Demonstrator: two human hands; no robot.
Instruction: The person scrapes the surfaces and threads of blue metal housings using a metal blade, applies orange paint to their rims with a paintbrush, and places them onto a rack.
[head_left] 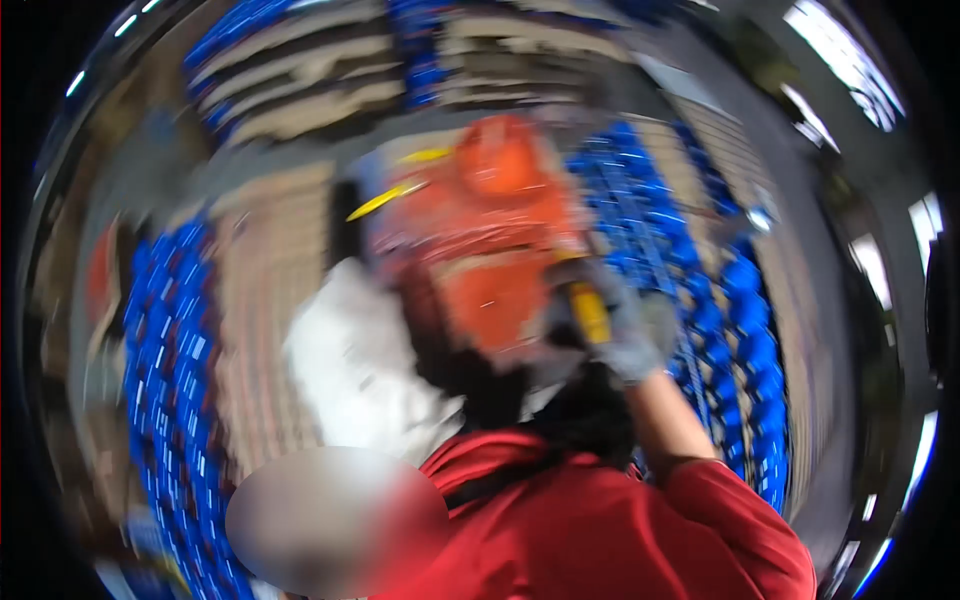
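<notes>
Your right hand (625,335) looked curled round a yellow tool (591,312); left wasn't visible. Seemed stiff, lightish, best gripped mid-length.

Rows of blue parts (165,340) and stacked tan layers (310,117) suggest a factory.

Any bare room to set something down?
Blurred, but the tan panel looks bare between the left blue row and the white thing; so does grey floor beyond the panel. Crowded: the orange stuff, with yellow strips at its left edge, and around the right hand, near the right blue rows.
</notes>
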